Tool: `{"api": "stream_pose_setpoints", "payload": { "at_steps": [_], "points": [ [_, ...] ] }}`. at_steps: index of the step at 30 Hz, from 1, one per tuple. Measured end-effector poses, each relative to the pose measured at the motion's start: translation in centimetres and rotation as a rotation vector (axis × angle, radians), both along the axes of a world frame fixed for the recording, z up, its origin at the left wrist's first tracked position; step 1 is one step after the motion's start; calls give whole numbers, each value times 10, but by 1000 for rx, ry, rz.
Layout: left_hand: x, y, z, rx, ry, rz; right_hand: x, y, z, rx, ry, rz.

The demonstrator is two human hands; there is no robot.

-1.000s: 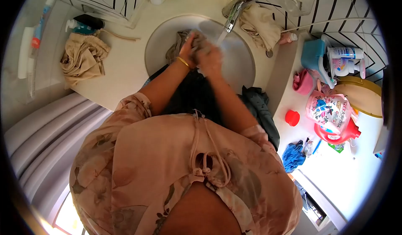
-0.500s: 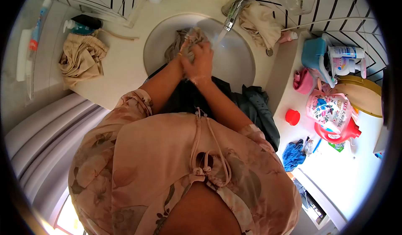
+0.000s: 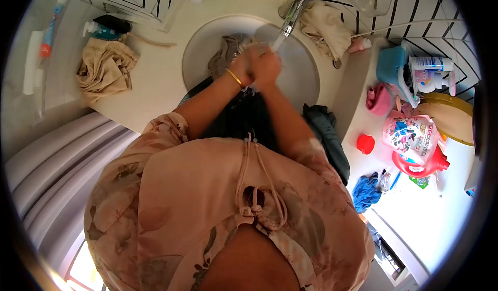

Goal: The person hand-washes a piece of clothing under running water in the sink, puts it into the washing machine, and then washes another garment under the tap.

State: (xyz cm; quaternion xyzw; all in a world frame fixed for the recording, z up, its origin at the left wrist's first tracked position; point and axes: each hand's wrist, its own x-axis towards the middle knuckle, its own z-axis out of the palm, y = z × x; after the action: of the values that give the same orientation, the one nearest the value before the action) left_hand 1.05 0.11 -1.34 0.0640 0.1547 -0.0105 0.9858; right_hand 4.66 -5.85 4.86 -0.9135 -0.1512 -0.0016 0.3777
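Observation:
Over the round sink, my left hand and my right hand are pressed together, both closed on a wet grey-brown cloth. Part of that cloth hangs into the sink on the left. Motion blurs my fingers. A gold bangle circles my left wrist. Water runs from the chrome faucet just beyond my right hand. Dark fabric lies at the sink's near edge, under my forearms.
Beige cloth lies on the left counter, with another behind the faucet. Dark green fabric hangs at the right. A red cap, a pink pouch and a blue basket stand on the right ledge.
My hands were over the cloth, with my right hand's back showing; now they are clasped closer to the water stream. The view has shifted slightly.

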Motion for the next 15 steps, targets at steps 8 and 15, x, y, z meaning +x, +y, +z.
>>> {"api": "stream_pose_setpoints", "payload": {
  "at_steps": [8, 15],
  "points": [
    [5, 25, 13, -147, 166, -65, -8, -15, -4, -66, -5, 98],
    [-4, 12, 41, 274, 177, -100, 51, -40, -42, 26, 426, 120]
  ]
}}
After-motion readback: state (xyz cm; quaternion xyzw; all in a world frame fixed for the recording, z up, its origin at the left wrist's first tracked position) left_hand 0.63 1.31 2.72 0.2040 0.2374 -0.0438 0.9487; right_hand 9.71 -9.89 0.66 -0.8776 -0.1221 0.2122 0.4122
